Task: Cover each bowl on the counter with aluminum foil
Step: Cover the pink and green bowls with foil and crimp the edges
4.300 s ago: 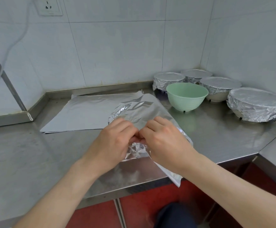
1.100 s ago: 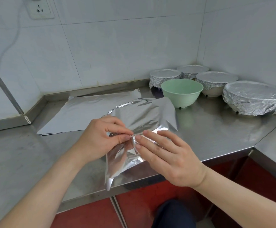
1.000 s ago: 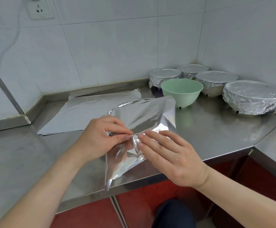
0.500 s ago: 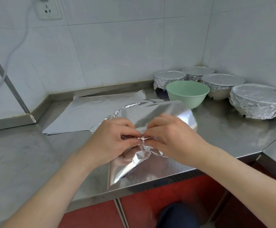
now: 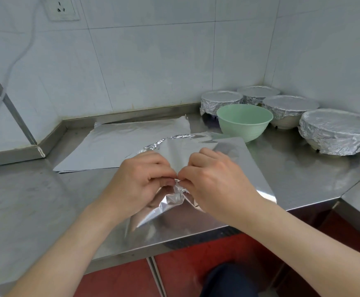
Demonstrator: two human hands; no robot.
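Hands, left hand (image 5: 140,181) and right hand (image 5: 215,181), pinch a crumpled foil sheet (image 5: 207,151) near the counter's (image 5: 25,200) front edge.

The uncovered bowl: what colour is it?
Pale mint green bowl, seen best in the head view.

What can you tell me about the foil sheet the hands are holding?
The foil sheet is thin, shiny silver, smooth across its far part and crumpled at the near edge, where the left hand and right hand pinch it. It rests on the steel counter, its far corner beside the green bowl; contact is unclear.
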